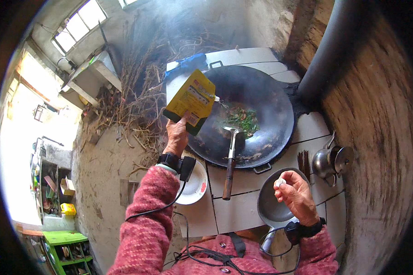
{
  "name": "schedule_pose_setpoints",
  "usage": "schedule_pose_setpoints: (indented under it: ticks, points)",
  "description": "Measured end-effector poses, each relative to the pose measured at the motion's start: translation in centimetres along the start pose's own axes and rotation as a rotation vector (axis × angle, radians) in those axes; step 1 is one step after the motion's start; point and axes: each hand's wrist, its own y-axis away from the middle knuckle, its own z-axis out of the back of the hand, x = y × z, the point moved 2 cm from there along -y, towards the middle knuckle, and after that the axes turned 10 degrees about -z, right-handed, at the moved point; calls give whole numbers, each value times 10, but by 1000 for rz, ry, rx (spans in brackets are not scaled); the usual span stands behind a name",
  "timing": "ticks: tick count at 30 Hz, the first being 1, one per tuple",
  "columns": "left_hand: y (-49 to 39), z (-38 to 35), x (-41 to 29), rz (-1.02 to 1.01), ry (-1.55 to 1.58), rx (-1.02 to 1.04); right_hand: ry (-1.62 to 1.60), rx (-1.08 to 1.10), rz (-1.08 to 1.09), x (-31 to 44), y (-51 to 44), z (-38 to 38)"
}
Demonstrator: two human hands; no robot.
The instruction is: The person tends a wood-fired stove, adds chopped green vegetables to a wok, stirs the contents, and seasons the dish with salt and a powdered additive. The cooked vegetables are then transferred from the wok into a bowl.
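Note:
My left hand (177, 134) grips the lower end of a yellow and green pouch (192, 98), tilted with its white spout (216, 98) towards a big black wok (275, 113); clear liquid appears to run from the spout. Green chopped vegetables (242, 120) lie in the steaming wok. A wok spatula (230, 172) leans over the near rim, its metal head by the food and its wooden handle outside. Between the fingertips of my right hand (296, 196) is a small white cap (280, 182), held above a grey frying pan (270, 199).
A white plate (194, 185) sits on the tiled stove top (234, 211), left of the spatula handle. A metal kettle (325, 161) and a bristle brush (303, 163) stand at the right. Blue cloth or plastic (187, 64) lies beyond the pouch. Dry branches (148, 99) are heaped at the left.

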Motion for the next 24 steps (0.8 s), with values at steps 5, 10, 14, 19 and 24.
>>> schedule_pose_setpoints:
  ticks: [5, 10, 14, 19, 24]
  points:
    - [0, 1, 1, -27, 23, -20, -6, -4, -22, 1, -2, 0]
    - [3, 3, -2, 3, 55, -50, 14, 15, -1, 3, -5, -1]
    - [5, 6, -4, -22, 25, -64, 1, 18, 5, 4, -8, -1]
    - [10, 7, -5, -30, 56, -66, 26, 49, -3, 6, -12, -3]
    - [13, 9, -10, -35, 79, -101, 42, 64, -9, 8, -13, -7]
